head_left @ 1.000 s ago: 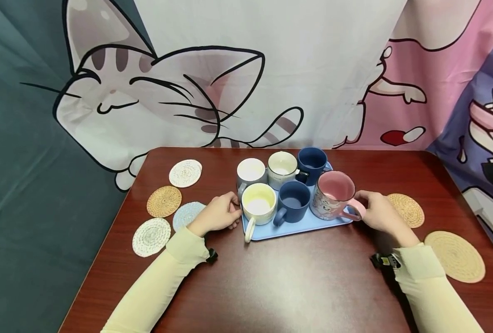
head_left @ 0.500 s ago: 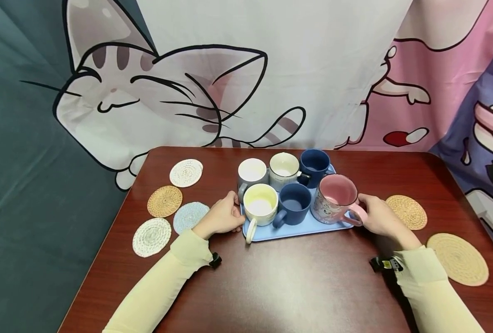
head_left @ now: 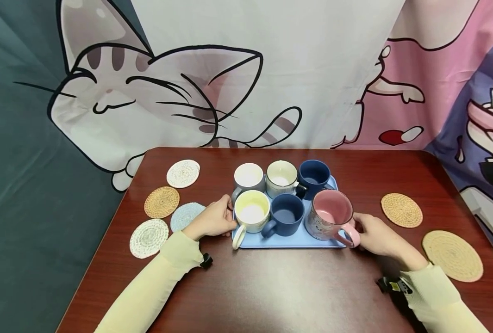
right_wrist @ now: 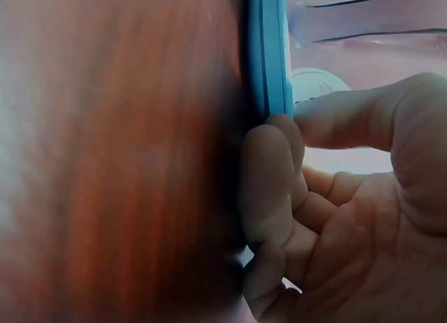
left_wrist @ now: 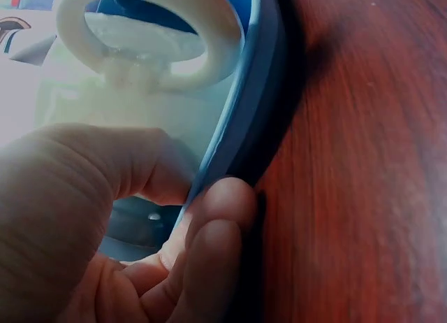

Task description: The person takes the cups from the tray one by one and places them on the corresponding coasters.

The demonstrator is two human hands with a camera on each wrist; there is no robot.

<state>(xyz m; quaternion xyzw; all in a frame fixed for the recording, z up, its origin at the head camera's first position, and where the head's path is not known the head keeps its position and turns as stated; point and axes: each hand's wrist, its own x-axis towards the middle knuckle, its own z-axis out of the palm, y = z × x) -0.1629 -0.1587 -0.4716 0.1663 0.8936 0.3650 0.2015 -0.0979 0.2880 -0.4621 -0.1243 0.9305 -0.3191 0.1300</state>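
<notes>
A light blue tray (head_left: 300,241) carries several mugs in two rows. In front stand a pale yellow mug (head_left: 252,217), a dark blue mug (head_left: 287,217) and a large pink mug (head_left: 329,217); behind them are a grey mug (head_left: 249,180), a cream mug (head_left: 281,180) and another dark blue mug (head_left: 314,180). At the tray's left end my left hand (head_left: 215,217) pinches the rim between thumb and fingers, beside the yellow mug. My right hand (head_left: 377,235) pinches the opposite rim, close by the pink mug's handle. Both wrist views show thumb and fingertips meeting over the rim.
Round woven coasters lie on the left: white (head_left: 183,174), tan (head_left: 161,202), light blue (head_left: 187,216) and off-white (head_left: 148,238). A tan coaster (head_left: 402,210) and a larger round mat (head_left: 452,255) lie right. A printed curtain hangs behind the brown table (head_left: 279,291).
The tray with its mugs has shifted toward me and slightly left, and its front edge has turned nearly level. Both hands have kept their grip; my right hand has come nearer.
</notes>
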